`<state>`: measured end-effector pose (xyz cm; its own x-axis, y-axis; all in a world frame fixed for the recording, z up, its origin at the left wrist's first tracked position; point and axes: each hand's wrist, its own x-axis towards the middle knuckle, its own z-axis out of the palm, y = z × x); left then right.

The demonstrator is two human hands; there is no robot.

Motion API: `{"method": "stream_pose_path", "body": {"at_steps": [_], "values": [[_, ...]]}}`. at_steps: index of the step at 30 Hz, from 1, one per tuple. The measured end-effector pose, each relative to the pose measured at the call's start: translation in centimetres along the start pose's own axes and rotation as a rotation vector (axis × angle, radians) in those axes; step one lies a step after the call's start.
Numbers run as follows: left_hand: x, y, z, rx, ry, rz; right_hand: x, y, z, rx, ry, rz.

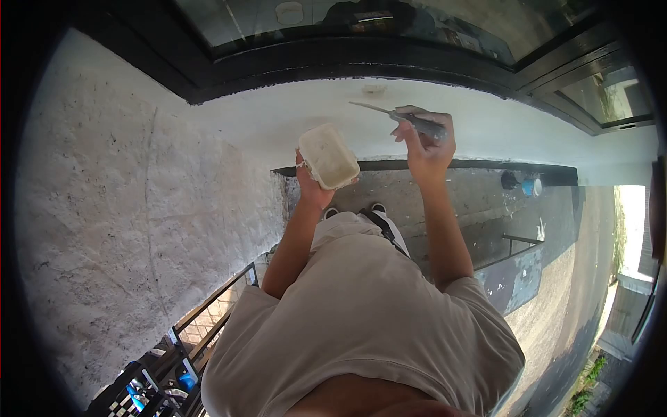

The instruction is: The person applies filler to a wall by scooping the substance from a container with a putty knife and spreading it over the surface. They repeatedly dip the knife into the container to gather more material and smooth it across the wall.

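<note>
My left hand (314, 189) is closed around a pale rectangular tub (336, 183) from below, its open top facing me. Off-white paste (326, 153) coats the inside, and a smear of it sticks to the rim. In my right hand (432, 149) is a putty knife (415, 124) with a dark handle, gripped with the fingers wrapped round it. Its thin blade points left, in front of the white wall (278, 115) below the window. A small beige patch (374, 90) marks that wall just above the blade tip.
A black window frame (333, 62) spans the top. On the left rises a rough grey wall (104, 194). A blue-and-white bucket (533, 187) stands on the ground at right. Black metal railings (208, 313) are at lower left, and my shoes (378, 207) show below.
</note>
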<state>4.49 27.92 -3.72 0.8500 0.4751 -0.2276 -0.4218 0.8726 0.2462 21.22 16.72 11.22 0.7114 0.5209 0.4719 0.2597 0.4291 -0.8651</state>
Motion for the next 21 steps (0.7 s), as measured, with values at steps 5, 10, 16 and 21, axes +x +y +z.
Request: {"method": "stream_pose_path", "body": {"at_steps": [5,10,16,21], "values": [[0.2,0.1,-0.9,0.028,0.017,0.015,1.8,4.4,-4.3,0.365,0.21,0.159],[0.7,-0.3,-0.8,0.056,0.067,-0.021,2.0,7.2,-5.5,0.565,0.215,0.271],[0.9,-0.2,-1.0,0.048,0.112,-0.042,1.4,9.0,-7.7,0.688,0.398,0.322],[0.7,-0.1,-0.7,0.066,0.127,-0.061,1.6,9.6,-5.6,0.705,0.257,0.329]]}}
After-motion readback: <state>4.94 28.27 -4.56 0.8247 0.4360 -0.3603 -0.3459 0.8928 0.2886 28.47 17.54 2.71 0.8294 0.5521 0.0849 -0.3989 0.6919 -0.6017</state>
